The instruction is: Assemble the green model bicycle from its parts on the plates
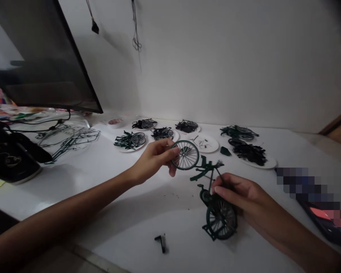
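Observation:
My left hand [161,154] pinches a spoked toy bicycle wheel [185,155] by its left side, thumb in front and fingers behind. The wheel has a dark green rim and grey spokes. In my right hand [238,189] is a dark green model bicycle frame [211,178], gripped by its tubes and held tilted above the table. One wheel [221,220] is on the frame at its lower end. The loose wheel's right edge lies close to the frame's upper end; whether they touch I cannot tell. Below them, a small black L-shaped piece [161,243] rests on the table.
Several white plates [214,141] along the back hold piles of dark bicycle parts. A small green piece [225,151] lies beside them. Wiry part frames [76,142], a black cap [14,159] and a monitor [48,57] are left; a phone-like device [321,216] lies right.

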Action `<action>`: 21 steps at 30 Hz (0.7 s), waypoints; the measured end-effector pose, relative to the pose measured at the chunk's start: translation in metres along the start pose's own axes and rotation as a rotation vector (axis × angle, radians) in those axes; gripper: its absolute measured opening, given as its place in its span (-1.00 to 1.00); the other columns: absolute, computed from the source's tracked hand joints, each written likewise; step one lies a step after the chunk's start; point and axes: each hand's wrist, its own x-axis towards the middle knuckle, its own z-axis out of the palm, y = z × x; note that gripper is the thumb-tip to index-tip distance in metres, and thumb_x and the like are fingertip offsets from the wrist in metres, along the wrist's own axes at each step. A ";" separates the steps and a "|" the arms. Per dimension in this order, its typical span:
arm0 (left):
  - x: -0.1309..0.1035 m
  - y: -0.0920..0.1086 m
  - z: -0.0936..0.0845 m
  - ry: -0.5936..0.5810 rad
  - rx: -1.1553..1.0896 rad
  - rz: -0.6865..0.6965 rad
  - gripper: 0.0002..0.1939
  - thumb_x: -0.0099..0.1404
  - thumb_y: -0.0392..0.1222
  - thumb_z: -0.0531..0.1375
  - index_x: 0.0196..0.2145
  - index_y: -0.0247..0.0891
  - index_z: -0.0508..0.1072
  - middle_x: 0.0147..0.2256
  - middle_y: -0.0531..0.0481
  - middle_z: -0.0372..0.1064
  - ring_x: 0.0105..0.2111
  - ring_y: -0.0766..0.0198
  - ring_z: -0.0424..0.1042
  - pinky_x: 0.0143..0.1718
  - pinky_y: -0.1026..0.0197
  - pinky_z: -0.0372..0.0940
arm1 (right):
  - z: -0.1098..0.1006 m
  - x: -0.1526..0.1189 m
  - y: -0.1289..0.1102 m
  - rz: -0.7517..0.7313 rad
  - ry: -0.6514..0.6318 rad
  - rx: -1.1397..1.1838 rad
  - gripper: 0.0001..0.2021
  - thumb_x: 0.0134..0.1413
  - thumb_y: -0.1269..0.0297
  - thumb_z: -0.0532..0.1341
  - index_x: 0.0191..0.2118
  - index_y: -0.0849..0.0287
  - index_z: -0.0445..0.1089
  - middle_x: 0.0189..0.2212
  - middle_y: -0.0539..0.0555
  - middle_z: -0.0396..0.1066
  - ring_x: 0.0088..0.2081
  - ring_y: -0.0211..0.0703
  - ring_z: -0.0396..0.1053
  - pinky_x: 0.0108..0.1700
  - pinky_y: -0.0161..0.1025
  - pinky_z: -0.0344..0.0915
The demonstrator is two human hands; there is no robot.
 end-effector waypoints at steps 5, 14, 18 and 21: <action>-0.018 -0.010 -0.001 -0.005 -0.165 -0.066 -0.76 0.40 -0.14 0.22 -0.35 -0.33 0.31 -0.46 0.05 0.37 -0.57 0.41 0.42 -0.60 0.37 0.38 | -0.004 0.003 0.006 0.053 0.012 -0.014 -0.70 0.03 -0.01 0.40 -0.32 0.12 0.47 -0.33 0.02 0.45 -0.26 -0.17 0.37 -0.20 -0.27 0.31; -0.035 -0.005 0.026 -0.090 -0.230 -0.220 -0.80 0.39 -0.16 0.24 -0.30 -0.34 0.35 -0.46 0.01 0.39 -0.53 0.42 0.41 -0.53 0.39 0.43 | 0.000 -0.005 0.002 0.186 -0.135 -0.026 -0.59 0.09 -0.11 0.31 -0.11 0.10 0.49 -0.51 0.06 0.53 -0.42 -0.15 0.42 -0.41 -0.29 0.30; -0.038 -0.009 0.032 -0.080 -0.231 -0.254 -0.79 0.39 -0.16 0.24 -0.31 -0.34 0.34 -0.45 0.02 0.38 -0.53 0.44 0.40 -0.52 0.39 0.43 | 0.001 -0.005 0.002 0.186 -0.129 -0.050 -0.64 0.03 -0.09 0.36 -0.29 0.14 0.52 -0.55 0.03 0.48 -0.46 -0.19 0.38 -0.39 -0.27 0.29; -0.039 -0.011 0.036 -0.082 -0.235 -0.278 -0.79 0.40 -0.16 0.23 -0.31 -0.34 0.33 -0.45 0.02 0.38 -0.55 0.44 0.40 -0.53 0.39 0.41 | 0.006 -0.007 -0.001 0.191 -0.063 -0.022 -0.62 -0.03 -0.11 0.38 -0.29 0.13 0.51 -0.49 0.04 0.49 -0.40 -0.14 0.41 -0.34 -0.24 0.31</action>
